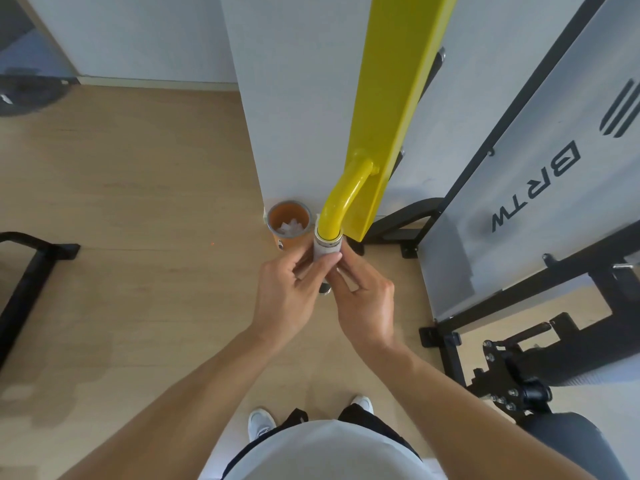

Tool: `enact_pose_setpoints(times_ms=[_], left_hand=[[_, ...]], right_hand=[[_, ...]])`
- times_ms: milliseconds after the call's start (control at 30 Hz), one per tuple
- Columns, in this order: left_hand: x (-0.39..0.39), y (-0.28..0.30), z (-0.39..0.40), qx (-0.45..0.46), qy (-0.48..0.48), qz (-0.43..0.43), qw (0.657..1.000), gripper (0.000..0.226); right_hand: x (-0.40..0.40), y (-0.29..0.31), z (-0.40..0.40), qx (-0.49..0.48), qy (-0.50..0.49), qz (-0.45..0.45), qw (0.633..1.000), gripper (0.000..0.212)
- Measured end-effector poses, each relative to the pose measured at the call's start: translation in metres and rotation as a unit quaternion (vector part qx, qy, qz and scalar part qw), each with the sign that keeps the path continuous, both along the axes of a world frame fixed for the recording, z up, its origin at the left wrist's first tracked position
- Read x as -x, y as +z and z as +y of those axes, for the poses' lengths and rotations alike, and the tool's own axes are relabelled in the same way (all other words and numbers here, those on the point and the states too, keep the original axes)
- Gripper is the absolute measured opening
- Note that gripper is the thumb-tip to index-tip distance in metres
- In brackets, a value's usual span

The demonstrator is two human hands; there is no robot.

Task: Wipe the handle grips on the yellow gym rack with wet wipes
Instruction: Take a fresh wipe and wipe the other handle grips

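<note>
Both hands [325, 289] around wipe-wrapped handle [327, 249]

The glossy steel rack post [398, 98] and its curved tube handle [343, 199] were bright yellow. A white wet wipe [325, 250] covered the grip. The round open tub [288, 221] was orange inside. The light wood-grain plank floor [138, 202] was beige, the metal frame panel [540, 188] grey with black lettering.

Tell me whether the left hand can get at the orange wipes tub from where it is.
Probably yes. The orange wipes tub stands open on the floor just left of the wrapped grip, nothing between it and the left hand, though that hand is busy.
</note>
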State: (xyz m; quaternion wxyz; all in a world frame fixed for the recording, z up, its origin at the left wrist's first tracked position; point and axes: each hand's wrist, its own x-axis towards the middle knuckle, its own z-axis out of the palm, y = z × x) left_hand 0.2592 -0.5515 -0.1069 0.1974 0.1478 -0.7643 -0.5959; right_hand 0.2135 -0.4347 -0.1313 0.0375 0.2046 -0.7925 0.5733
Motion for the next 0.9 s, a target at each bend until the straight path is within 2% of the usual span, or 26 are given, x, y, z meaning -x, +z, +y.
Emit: enact_pose_setpoints(times_ms=[100,167,300,400,467,567,633,700,800,900], left_hand=[[-0.001,-0.018,0.0,0.051,0.013,-0.058,0.997,0.019],[0.0,-0.019,-0.001,0.051,0.01,-0.061,0.997,0.021],[0.0,0.008,0.002,-0.057,-0.002,0.02,0.998,0.029],[-0.001,0.01,0.005,-0.04,0.019,0.041,0.998,0.028],[-0.003,-0.004,0.005,-0.003,0.027,0.004,1.0,0.023],[-0.006,-0.034,0.003,0.061,0.028,-0.095,0.993,0.014],[-0.008,-0.043,0.002,0.061,0.027,-0.12,0.991,0.016],[-0.008,-0.03,0.002,0.034,0.021,-0.089,0.995,0.016],[-0.007,0.007,0.003,-0.039,0.018,0.013,0.999,0.015],[-0.004,0.02,0.004,-0.03,0.022,0.053,0.998,0.013]], right_hand=[[-0.002,-0.023,0.0,-0.06,0.005,-0.037,0.997,0.046],[-0.001,-0.023,-0.001,-0.06,0.001,-0.043,0.997,0.046],[-0.001,0.002,-0.004,0.008,-0.005,0.004,1.0,0.043],[-0.002,0.005,-0.007,0.037,-0.006,0.022,0.999,0.039],[-0.005,-0.011,-0.005,-0.011,-0.015,0.015,1.0,0.037],[-0.005,-0.036,0.001,-0.109,0.011,-0.041,0.993,0.034],[-0.003,-0.037,0.003,-0.111,0.02,-0.059,0.992,0.03],[-0.001,-0.021,0.003,-0.084,0.013,-0.052,0.995,0.027],[-0.002,0.017,0.001,0.001,-0.01,0.03,0.999,0.027],[-0.002,0.025,-0.004,0.053,-0.018,0.049,0.997,0.035]])
